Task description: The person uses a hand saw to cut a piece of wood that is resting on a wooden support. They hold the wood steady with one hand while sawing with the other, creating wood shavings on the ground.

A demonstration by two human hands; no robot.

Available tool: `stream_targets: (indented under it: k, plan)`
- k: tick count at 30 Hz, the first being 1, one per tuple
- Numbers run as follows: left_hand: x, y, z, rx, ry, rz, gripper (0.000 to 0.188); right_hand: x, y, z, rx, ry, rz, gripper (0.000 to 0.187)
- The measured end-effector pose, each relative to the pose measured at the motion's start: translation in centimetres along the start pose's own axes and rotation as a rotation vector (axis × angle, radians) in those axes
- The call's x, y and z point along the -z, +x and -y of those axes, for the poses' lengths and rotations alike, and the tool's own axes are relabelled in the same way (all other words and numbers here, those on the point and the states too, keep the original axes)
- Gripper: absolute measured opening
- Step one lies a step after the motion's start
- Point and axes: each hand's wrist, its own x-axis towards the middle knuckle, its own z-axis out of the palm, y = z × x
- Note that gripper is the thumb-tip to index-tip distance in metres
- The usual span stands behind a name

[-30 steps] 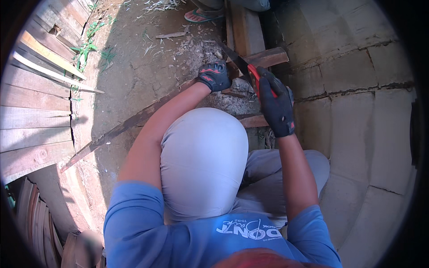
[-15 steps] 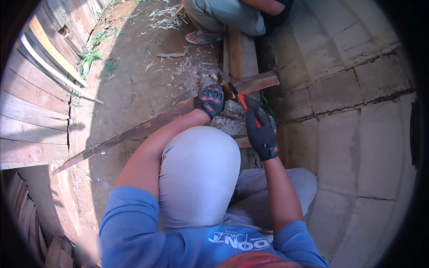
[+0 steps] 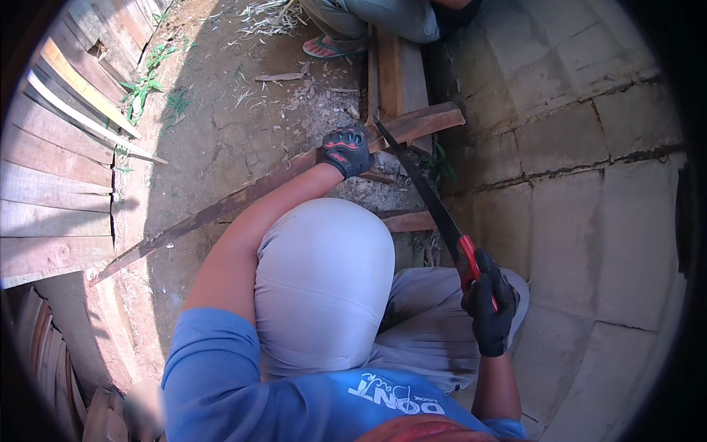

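Note:
A long, rough wooden plank [image 3: 258, 188] runs slantwise from the lower left to the upper right, its far part lying across a thicker beam [image 3: 411, 85]. My left hand [image 3: 347, 152], in a black and red glove, is closed on the plank just left of that beam. In my right hand [image 3: 490, 306], also gloved, is the red handle of a handsaw [image 3: 428, 193]. The saw's dark blade slants up and left, and its tip end meets the plank just right of my left hand. Whether its teeth sit in a cut I cannot tell.
Beyond the beam another person [image 3: 361, 18] squats, one sandalled foot [image 3: 331, 48] near the wood. A block wall [image 3: 567, 214] rises on the right. Wooden boards [image 3: 55, 177] stand at left. Pale shavings [image 3: 269, 18] and another short board [image 3: 409, 222] lie on the ground.
My right hand has drawn the handsaw back toward me and to the right, so much more blade shows. My left hand stays on the plank.

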Motion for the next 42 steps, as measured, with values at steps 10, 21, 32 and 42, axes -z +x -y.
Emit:
stream_targets:
  k: [10,21,32,42]
  plan:
    - [0.8,-0.4,0.4,0.045,-0.053,0.072,0.06,0.6,2.8,3.2,0.092,0.021,-0.08,0.036]
    - [1.1,-0.1,0.0,0.036,-0.042,0.024,0.054,-7.3,8.9,1.2,0.28,0.053,-0.062,0.035]
    - [-0.8,0.6,1.7,-0.049,-0.023,0.03,0.052,-19.0,22.1,2.2,0.341,0.102,0.027,0.04]
    - [0.7,-0.3,0.5,-0.007,-0.047,-0.002,0.042,-19.7,21.6,0.3,0.328,0.126,-0.065,0.04]
